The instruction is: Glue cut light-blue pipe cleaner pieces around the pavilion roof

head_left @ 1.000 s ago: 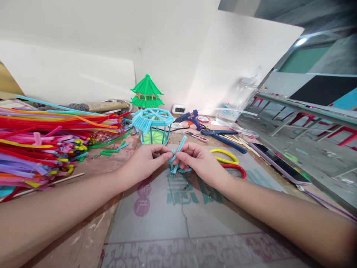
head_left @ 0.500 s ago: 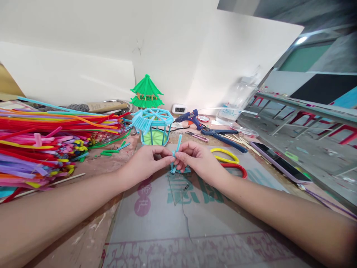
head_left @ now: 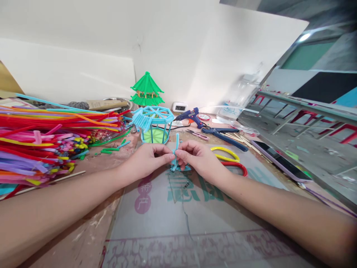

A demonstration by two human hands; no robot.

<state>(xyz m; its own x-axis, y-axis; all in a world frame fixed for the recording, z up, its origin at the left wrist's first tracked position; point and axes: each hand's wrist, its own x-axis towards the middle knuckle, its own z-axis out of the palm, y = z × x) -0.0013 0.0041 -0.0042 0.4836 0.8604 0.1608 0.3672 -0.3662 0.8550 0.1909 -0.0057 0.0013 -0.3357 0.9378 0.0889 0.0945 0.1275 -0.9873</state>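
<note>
Between my two hands stands a short light blue pipe cleaner [head_left: 177, 141], roughly upright. My left hand [head_left: 156, 156] pinches it from the left with thumb and forefinger. From the right, my right hand [head_left: 195, 156] pinches it at nearly the same spot, its other fingers curled. More light blue pieces [head_left: 184, 168] lie below the fingertips on the printed sheet [head_left: 156, 227]. Behind my hands is a light blue pipe-cleaner pavilion frame [head_left: 156, 124] with a partly covered roof and a green base. A green tiered roof model [head_left: 147, 89] stands farther back.
Bundles of coloured pipe cleaners [head_left: 41, 149] fill the left side. To the right lie scissors [head_left: 225, 154] with yellow and red handles, blue pliers [head_left: 225, 136], a hot glue gun [head_left: 192, 116] and a phone [head_left: 280, 160]. A small digital clock [head_left: 180, 107] stands by the wall.
The upright end of the pipe cleaner has tipped slightly left and now stands straighter. Both hands stay in nearly the same place, still pinching. The view has shifted a little.
</note>
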